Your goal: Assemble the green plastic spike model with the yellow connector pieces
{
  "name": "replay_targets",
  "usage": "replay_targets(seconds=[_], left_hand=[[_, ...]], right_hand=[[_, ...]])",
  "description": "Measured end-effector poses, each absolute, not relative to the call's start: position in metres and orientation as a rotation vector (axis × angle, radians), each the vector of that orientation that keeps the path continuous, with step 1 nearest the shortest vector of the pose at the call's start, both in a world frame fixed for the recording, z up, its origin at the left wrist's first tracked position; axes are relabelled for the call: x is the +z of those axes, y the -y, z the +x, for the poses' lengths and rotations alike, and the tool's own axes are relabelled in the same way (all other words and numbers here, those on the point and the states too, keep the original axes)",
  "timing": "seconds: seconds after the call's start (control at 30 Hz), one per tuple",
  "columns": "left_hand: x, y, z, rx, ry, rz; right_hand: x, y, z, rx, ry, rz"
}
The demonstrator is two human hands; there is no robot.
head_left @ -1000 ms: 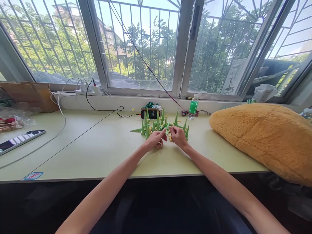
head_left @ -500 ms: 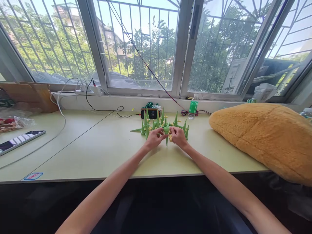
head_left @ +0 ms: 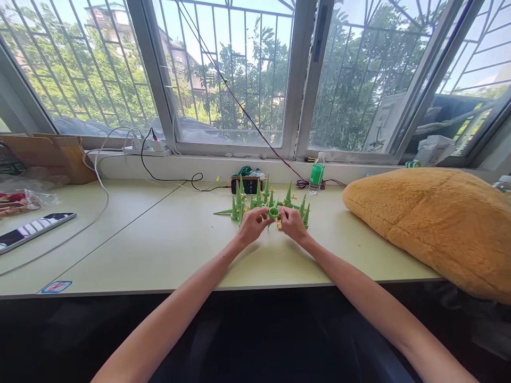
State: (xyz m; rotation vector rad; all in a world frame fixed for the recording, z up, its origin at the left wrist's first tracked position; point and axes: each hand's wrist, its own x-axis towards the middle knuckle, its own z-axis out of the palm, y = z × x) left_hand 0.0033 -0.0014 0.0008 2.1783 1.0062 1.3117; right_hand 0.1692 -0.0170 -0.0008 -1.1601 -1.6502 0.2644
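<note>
My left hand (head_left: 253,224) grips a green plastic cone (head_left: 273,213) between thumb and fingers. Its round, hollow open end faces me, and its pointed tip is mostly hidden below. Close against the right side of that rim, my right hand (head_left: 293,222) is closed in a pinch; what its fingertips hold, if anything, is hidden. Just behind both hands stand several green cone spikes (head_left: 288,196), upright on the table with small yellow pieces among them. One spike (head_left: 223,213) lies on its side at the left. A yellow piece (head_left: 279,226) shows below my right fingers.
Behind the spikes a phone (head_left: 250,185) with a lit screen leans upright. A water bottle (head_left: 316,174) stands near the windowsill. On the right rests a big orange plush cushion (head_left: 431,229). At the left are another phone (head_left: 35,231), cables and a cardboard box (head_left: 72,159).
The green cone has tilted in my left hand: its tip pointed down before, and now its hollow end is turned toward me. Both hands have stayed nearly in place.
</note>
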Motion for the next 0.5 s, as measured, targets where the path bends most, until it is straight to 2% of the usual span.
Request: replay_targets(seconds=[0.13, 0.5], left_hand=[[0.0033, 0.0046, 0.0055, 1.299, -0.992, 2.127], [0.0103, 0.0063, 0.0086, 1.019, -0.855, 1.446]], right_hand=[[0.0002, 0.0187, 0.1677, 0.26, 1.639, -1.177], [0.0023, 0.0242, 0.1662, 0.22, 1.55, -1.141]])
